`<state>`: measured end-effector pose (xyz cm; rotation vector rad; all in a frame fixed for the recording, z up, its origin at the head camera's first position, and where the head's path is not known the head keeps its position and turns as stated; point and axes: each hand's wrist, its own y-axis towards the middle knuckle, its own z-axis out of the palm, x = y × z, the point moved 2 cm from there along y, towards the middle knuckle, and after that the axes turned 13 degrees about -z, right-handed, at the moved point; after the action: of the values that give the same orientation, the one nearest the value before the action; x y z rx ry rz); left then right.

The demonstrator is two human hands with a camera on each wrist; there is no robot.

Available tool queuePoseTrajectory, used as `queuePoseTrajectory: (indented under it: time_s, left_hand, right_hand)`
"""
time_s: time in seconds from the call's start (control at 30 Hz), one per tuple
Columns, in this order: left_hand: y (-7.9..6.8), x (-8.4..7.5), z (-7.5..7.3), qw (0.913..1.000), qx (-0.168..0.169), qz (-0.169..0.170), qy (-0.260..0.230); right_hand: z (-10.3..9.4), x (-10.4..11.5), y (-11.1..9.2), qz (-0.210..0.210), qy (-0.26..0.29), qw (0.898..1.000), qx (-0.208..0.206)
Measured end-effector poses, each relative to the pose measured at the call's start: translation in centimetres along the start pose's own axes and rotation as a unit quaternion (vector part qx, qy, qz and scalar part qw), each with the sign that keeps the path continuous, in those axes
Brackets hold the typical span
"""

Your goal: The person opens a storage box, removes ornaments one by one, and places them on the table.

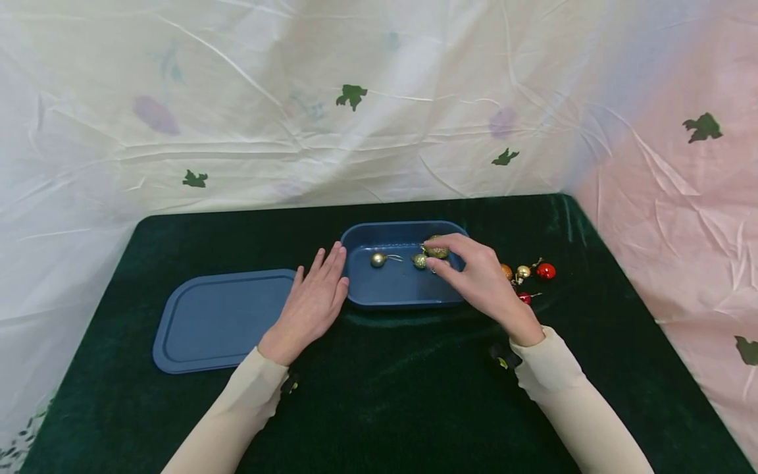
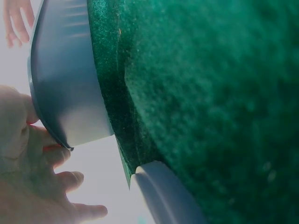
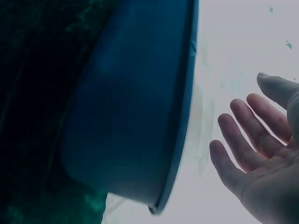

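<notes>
Blue tray (image 1: 379, 284) sits near the back edge of the table (image 1: 385, 401) with a few gold baubles (image 1: 378, 260) in it, mostly toward its right end, and the left hand (image 1: 314, 296) has its fingers pretty straight against the tray's left edge, gripping nothing. Right hand (image 1: 482, 276) is over the right end, fingers loosely bent, thumb apart, holding nothing I can see. Lid's (image 1: 225, 322) toward the table's left edge, red baubles (image 1: 546, 271) past the tray's right edge.
</notes>
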<state>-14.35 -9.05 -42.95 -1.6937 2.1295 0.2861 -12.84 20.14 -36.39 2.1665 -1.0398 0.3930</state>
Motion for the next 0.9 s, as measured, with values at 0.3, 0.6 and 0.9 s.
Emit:
queuePoseTrajectory:
  time_s: [0.3, 0.6, 0.9]
  left_hand:
    - [0.0, -0.1, 0.0, 1.0, 0.001, 0.001, 0.002]
    - [0.0, -0.1, 0.0, 1.0, 0.004, -0.004, 0.006]
    - [0.0, -0.1, -0.1, 0.9999, 0.01, -0.006, 0.004]
  right_hand:
    - [2.1, -0.6, 2.3, -0.006, -0.007, 0.999, 0.053]
    - [4.1, -1.4, 4.1, 0.003, -0.002, 0.994, 0.113]
    - [5.6, -2.0, 5.7, 0.031, 0.012, 0.985, 0.166]
